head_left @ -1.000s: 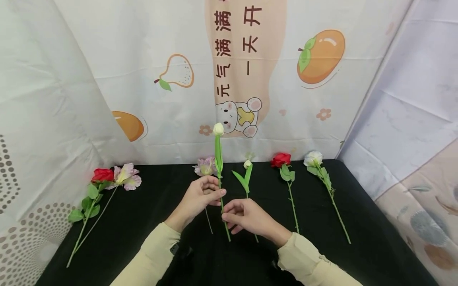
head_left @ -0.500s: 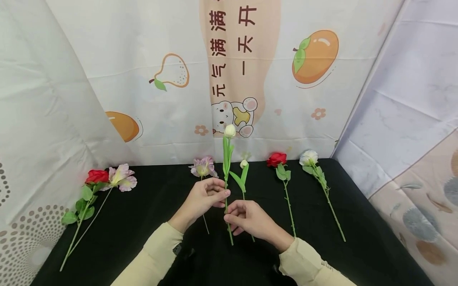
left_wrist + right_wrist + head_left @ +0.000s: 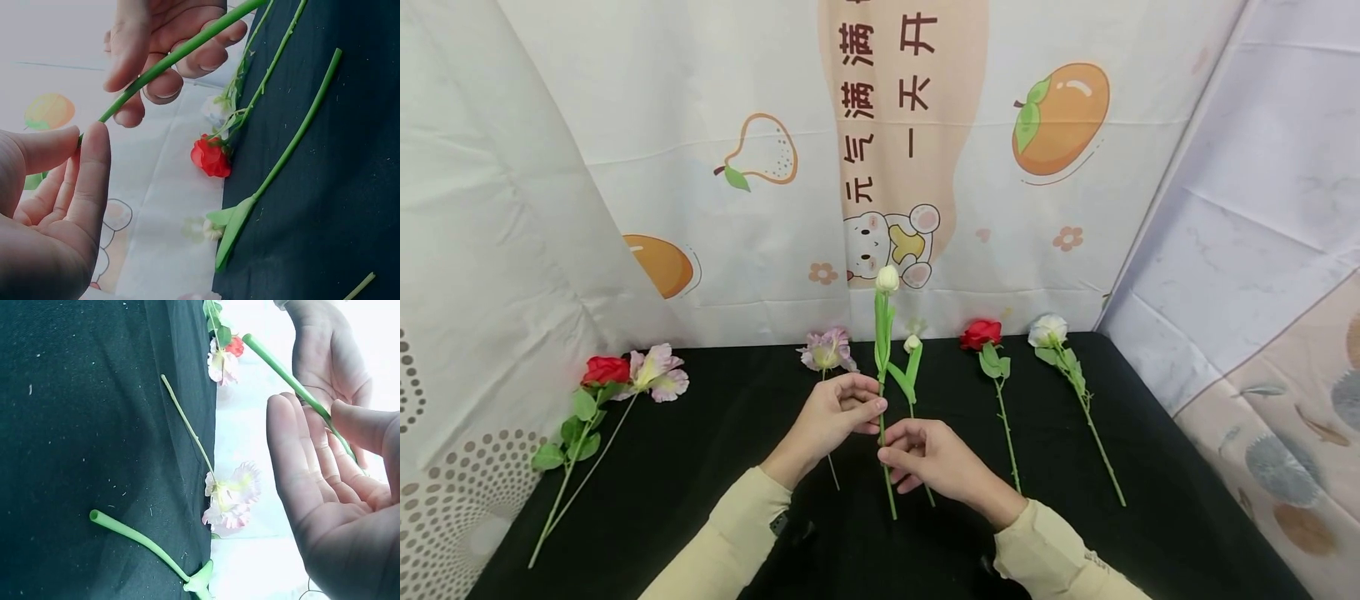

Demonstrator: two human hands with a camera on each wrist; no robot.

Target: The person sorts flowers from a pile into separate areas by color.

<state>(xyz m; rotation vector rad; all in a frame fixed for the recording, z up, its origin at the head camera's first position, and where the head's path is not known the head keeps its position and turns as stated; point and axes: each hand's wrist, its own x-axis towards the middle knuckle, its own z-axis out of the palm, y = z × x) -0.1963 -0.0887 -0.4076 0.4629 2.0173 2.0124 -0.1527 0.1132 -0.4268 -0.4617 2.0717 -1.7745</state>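
Head view: tulip (image 3: 881, 342) held upright above counter (image 3: 647, 483), not yet laid down; left hand (image 3: 835, 410) pinches it, right hand (image 3: 936, 458) pinches lower. Work looks partway: red rose (image 3: 606, 371), purple flower (image 3: 657, 372) lie paired; white rose (image 3: 1048, 332) lies single.

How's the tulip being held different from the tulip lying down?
The held tulip is up off the cloth; the lying tulip rests on it. The held tulip's leaves stand close together; the lying tulip's spread apart. The held tulip's bloom looks bigger than the lying tulip's in the head view. Both have pale blooms and green stems.
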